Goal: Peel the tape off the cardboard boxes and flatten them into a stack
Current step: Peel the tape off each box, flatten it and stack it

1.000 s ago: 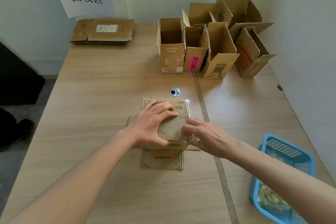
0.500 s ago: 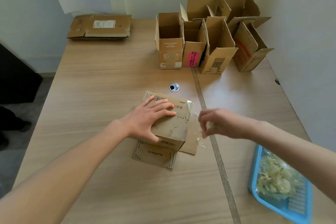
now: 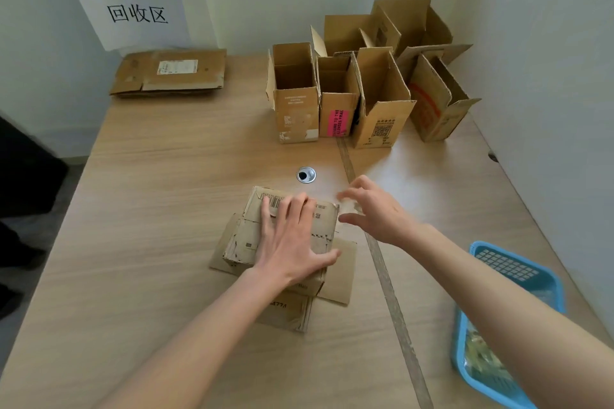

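Observation:
A worn, partly flattened cardboard box [image 3: 246, 242] lies at the middle of the wooden table, its flaps spread out beneath it. My left hand [image 3: 292, 242] presses flat on top of it, fingers straight. My right hand [image 3: 378, 209] hovers just off the box's far right corner, with its fingers curved. A blurred scrap of clear tape [image 3: 349, 204] sits between its thumb and fingertips. A flattened stack [image 3: 169, 71] lies at the far left corner under a paper sign [image 3: 136, 13].
Several open upright boxes [image 3: 294, 103] stand along the back right of the table, by the wall. A blue plastic basket [image 3: 518, 262] with crumpled tape in it sits at the right front edge. A metal grommet hole [image 3: 305, 174] lies just beyond the box.
My right hand pulled a strip of clear tape off the box's right side, swung out to the right, and has come back to the box's far corner. My left hand shifted forward on the box.

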Action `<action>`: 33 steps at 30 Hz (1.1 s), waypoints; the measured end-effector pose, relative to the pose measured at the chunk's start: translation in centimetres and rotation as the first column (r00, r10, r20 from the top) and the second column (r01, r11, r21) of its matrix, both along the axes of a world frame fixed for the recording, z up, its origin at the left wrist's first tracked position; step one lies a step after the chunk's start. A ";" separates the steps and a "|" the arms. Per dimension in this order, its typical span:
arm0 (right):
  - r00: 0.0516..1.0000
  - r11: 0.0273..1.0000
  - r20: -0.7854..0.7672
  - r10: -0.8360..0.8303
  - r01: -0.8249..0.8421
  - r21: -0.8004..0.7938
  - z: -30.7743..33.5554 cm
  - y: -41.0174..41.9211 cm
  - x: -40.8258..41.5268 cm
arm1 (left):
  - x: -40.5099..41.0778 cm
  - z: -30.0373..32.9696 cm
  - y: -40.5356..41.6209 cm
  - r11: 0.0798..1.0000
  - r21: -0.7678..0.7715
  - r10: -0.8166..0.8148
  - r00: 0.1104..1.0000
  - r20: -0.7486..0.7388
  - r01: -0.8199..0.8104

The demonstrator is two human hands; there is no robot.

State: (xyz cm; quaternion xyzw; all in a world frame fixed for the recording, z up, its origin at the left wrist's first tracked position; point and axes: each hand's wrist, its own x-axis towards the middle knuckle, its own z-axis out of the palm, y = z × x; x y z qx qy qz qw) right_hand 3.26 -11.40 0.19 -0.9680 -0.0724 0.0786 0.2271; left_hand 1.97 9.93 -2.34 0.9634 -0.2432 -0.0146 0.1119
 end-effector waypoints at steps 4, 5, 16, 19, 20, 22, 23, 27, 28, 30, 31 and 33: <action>0.989 0.989 0.108 -0.100 0.087 0.123 -1.3 -1.1 0.2 | 0.1 -0.1 0.6 0.995 0.010 -0.095 0.995 0.029 0.094; 0.948 0.945 0.125 -0.294 0.268 0.187 -1.0 -2.3 0.7 | 0.4 0.0 0.8 0.990 0.024 -0.140 0.990 0.025 0.140; 0.889 0.843 -0.067 -0.453 0.452 0.293 3.3 -13.6 -6.8 | 1.3 0.6 -1.9 0.943 -0.051 -0.328 0.944 -0.011 0.327; 0.841 0.785 -0.138 -0.523 0.538 0.308 2.1 -16.1 -10.6 | 0.5 0.6 -4.5 0.931 -0.059 -0.360 0.933 0.000 0.359; 0.826 0.756 -0.170 -0.537 0.561 0.337 1.8 -16.5 -12.0 | 0.2 0.6 -5.5 0.927 -0.058 -0.370 0.929 0.002 0.370; 0.794 0.699 -0.281 -0.540 0.608 0.375 1.2 -16.9 -14.9 | -0.5 0.6 -7.3 0.920 -0.056 -0.389 0.921 0.006 0.388; 0.793 0.708 -0.334 -0.510 0.608 0.361 0.6 -17.2 -16.4 | -0.7 0.5 -8.0 0.918 -0.059 -0.391 0.920 0.013 0.391; 0.807 0.809 -0.400 -0.434 0.545 0.221 -2.1 -18.4 -22.1 | -0.7 0.5 -9.6 0.921 -0.061 -0.384 0.923 0.024 0.384; 0.830 0.830 -0.337 -0.445 0.524 0.193 -2.7 -18.8 -23.2 | -0.5 0.6 -9.8 0.922 -0.060 -0.382 0.924 0.020 0.383; 0.851 0.849 -0.213 -0.481 0.512 0.128 -4.2 -19.3 -24.6 | -0.2 0.8 -10.1 0.923 -0.058 -0.381 0.925 0.006 0.381; 0.848 0.849 -0.168 -0.502 0.521 0.095 -4.9 -19.3 -25.0 | -0.1 0.8 -10.2 0.924 -0.060 -0.380 0.925 0.000 0.379; 0.831 0.832 -0.075 -0.551 0.554 0.021 -6.3 -19.2 -25.2 | -0.2 0.6 -10.1 0.923 -0.064 -0.380 0.925 0.007 0.380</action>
